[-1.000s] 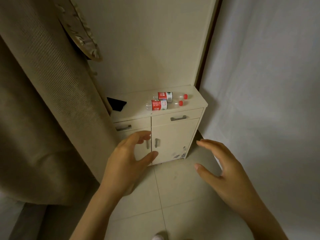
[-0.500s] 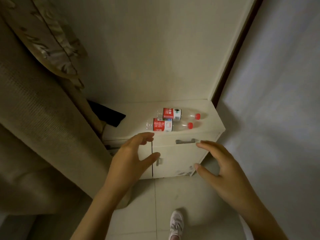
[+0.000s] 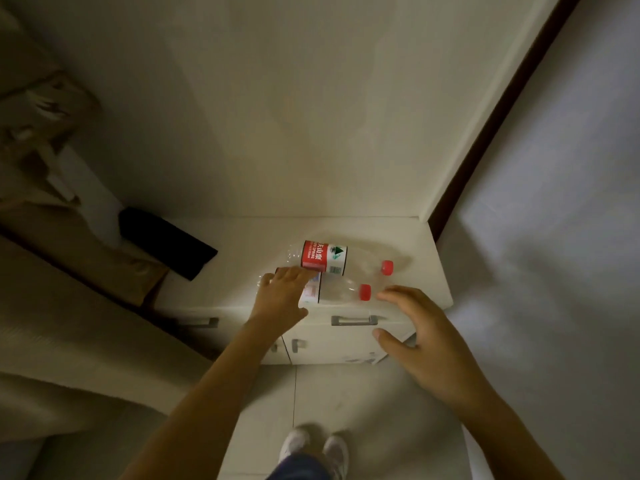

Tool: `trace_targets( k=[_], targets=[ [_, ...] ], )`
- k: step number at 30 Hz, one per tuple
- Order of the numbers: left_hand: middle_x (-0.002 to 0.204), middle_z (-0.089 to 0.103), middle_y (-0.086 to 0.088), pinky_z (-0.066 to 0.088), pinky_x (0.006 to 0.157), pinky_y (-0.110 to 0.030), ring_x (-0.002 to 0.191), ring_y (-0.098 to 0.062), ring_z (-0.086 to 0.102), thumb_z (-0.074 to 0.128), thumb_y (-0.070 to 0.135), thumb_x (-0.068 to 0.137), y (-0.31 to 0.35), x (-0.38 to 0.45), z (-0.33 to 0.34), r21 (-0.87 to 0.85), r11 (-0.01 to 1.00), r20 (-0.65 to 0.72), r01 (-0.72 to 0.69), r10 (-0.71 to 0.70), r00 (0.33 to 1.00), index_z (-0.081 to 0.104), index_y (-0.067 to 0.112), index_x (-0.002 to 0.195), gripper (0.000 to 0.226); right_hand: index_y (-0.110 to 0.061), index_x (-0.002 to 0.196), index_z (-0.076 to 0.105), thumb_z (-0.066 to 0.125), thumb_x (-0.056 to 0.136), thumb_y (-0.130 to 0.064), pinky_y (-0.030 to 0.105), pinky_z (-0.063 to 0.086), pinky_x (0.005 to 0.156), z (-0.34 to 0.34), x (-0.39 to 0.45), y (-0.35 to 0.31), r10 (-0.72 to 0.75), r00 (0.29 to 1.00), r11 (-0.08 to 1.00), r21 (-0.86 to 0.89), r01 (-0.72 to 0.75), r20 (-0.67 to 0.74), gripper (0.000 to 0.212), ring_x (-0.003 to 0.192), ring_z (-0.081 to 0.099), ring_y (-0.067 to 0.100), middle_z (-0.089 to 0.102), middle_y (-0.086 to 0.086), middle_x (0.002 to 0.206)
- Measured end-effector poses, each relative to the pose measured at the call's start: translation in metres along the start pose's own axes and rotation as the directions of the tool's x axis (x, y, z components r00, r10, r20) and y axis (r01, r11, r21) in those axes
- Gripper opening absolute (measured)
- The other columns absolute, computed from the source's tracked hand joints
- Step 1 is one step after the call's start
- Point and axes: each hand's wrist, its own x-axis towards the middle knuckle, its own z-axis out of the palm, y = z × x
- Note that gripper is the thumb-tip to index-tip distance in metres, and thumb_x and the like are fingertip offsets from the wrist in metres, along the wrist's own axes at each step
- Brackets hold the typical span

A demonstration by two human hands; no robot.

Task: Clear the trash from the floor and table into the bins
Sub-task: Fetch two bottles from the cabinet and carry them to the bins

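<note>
Near bottle (image 3: 337,292) at cabinet (image 3: 429,258) edge — left hand (image 3: 282,297) on it.

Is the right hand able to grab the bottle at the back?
Probably yes. The right hand is open by the red caps, and nothing stands between it and the rear clear plastic bottle on the white cabinet.

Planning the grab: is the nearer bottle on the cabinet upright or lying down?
Lying down. The nearer bottle rests on its side on the cabinet top, red cap pointing right, left hand over its base end.
</note>
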Motion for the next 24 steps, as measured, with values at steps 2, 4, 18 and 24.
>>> trace_targets(
  k=[2, 4, 18, 24],
  targets=[
    [0.155, 0.029, 0.004, 0.019, 0.116, -0.04, 0.143, -0.021, 0.026, 0.068, 0.03, 0.086, -0.003, 0.014, 0.008, 0.069, 0.998, 0.033, -0.012, 0.01, 0.999, 0.026, 0.028, 0.147, 0.073, -0.026, 0.125, 0.054, 0.069, 0.081, -0.034, 0.028, 0.053, 0.09, 0.0, 0.014, 0.007, -0.003, 1.0, 1.0, -0.011, 0.003, -0.006, 0.046, 0.118, 0.051, 0.011, 0.053, -0.013, 0.127],
    [0.154, 0.031, 0.005, 0.021, 0.115, -0.039, 0.142, -0.019, 0.028, 0.067, 0.028, 0.087, -0.005, 0.024, 0.013, 0.091, 0.996, 0.026, -0.025, 0.023, 0.999, 0.027, 0.03, 0.147, 0.072, -0.023, 0.124, 0.056, 0.066, 0.08, -0.036, 0.021, 0.05, 0.088, 0.0, 0.026, 0.013, 0.008, 1.0, 1.0, -0.024, -0.008, -0.011, 0.047, 0.115, 0.052, 0.01, 0.054, -0.011, 0.126],
    [0.134, 0.049, 0.012, 0.048, 0.097, -0.03, 0.116, -0.009, 0.05, 0.077, 0.049, 0.072, 0.009, 0.055, 0.023, -0.564, 0.826, 0.109, 0.007, 0.066, 0.992, 0.033, 0.039, 0.14, 0.082, -0.031, 0.147, 0.019, 0.082, 0.069, -0.012, 0.033, 0.05, 0.09, 0.021, 0.082, 0.044, 0.458, 0.882, 0.788, 0.508, -0.347, -0.108, 0.102, 0.126, 0.045, 0.023, 0.032, -0.004, 0.143],
    [0.126, 0.056, 0.016, 0.048, 0.1, -0.032, 0.114, -0.009, 0.056, 0.079, 0.039, 0.073, 0.056, 0.068, -0.007, -0.783, 0.612, -0.022, -0.111, 0.15, 0.988, 0.039, 0.043, 0.127, 0.068, -0.045, 0.135, 0.019, 0.088, 0.047, -0.05, 0.042, 0.057, 0.085, 0.042, 0.106, 0.033, 0.534, 0.831, 0.738, 0.564, -0.37, -0.154, 0.112, 0.111, 0.059, 0.025, 0.05, 0.004, 0.135]
  ],
)
